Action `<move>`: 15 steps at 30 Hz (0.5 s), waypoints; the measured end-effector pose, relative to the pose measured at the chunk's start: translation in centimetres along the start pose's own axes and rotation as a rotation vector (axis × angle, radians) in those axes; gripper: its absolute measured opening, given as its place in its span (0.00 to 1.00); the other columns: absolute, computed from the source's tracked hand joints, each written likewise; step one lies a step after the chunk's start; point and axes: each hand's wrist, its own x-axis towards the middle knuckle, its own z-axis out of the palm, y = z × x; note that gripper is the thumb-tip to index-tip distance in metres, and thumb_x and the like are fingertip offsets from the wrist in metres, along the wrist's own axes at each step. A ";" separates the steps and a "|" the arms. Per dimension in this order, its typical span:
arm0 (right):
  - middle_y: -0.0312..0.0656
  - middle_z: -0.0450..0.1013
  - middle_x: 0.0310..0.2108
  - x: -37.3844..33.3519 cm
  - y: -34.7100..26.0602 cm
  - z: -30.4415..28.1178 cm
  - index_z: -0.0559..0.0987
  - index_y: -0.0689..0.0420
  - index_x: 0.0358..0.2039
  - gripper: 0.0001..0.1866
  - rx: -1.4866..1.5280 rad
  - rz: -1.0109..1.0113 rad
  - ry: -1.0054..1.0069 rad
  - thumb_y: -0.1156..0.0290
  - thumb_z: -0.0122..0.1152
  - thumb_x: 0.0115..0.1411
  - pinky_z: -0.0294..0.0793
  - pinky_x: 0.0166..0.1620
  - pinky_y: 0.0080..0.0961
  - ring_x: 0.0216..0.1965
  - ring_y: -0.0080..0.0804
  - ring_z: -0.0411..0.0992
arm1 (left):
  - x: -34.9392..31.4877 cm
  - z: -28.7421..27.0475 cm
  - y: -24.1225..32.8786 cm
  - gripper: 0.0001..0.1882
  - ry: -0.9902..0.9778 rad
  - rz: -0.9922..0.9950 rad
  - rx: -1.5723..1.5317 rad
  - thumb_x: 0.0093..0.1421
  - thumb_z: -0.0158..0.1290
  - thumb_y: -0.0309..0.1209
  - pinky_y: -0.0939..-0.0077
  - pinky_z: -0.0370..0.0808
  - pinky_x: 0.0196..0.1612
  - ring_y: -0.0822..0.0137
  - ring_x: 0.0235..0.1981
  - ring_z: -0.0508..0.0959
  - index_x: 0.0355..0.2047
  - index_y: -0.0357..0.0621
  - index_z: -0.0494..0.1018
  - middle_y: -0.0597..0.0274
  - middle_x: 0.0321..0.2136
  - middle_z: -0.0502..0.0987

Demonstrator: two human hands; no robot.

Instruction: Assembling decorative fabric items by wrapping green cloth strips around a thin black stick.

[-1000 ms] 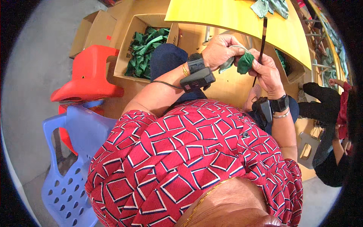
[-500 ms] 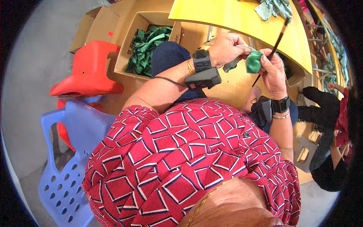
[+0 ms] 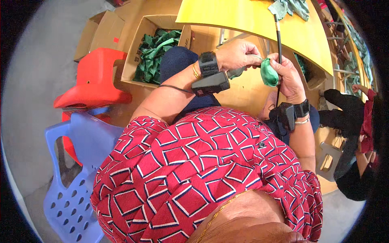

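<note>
A small rounded piece of green fabric [image 3: 269, 73] hangs between my two hands, over my lap. My right hand [image 3: 290, 77] is closed on it, thumb and fingers gripping its upper side. A long thin dark rod [image 3: 278, 38] passes up through the same hand, nearly upright, with its tip near the cloths on the table. My left hand [image 3: 239, 56] is closed in a pinch on a thin pale strip leading to the green piece. Below its fingers hangs a darker grey-green bit of fabric [image 3: 236, 73], partly hidden by the wrist device.
A yellow table [image 3: 227, 14] stands ahead, pale green cloths [image 3: 291, 9] on it. An open cardboard box [image 3: 130, 67] of green fabric pieces is at the left, near red [image 3: 95, 77] and blue [image 3: 95, 135] plastic chairs. Another person [image 3: 350, 133] sits at the right.
The rod has swung from a slant to nearly upright, its upper end moving left. My left hand has shifted slightly left and down. The green piece now looks longer and hangs lower.
</note>
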 end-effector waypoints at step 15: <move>0.33 0.68 0.25 0.2 -1.9 0.7 0.69 0.58 0.32 0.09 -0.041 0.016 -0.023 0.69 0.54 0.53 0.68 0.27 0.13 0.25 0.18 0.68 | -1.0 1.7 -0.5 0.10 -0.268 -0.062 -0.462 0.54 0.50 0.33 0.81 0.73 0.23 0.75 0.19 0.72 0.30 0.39 0.68 0.67 0.21 0.70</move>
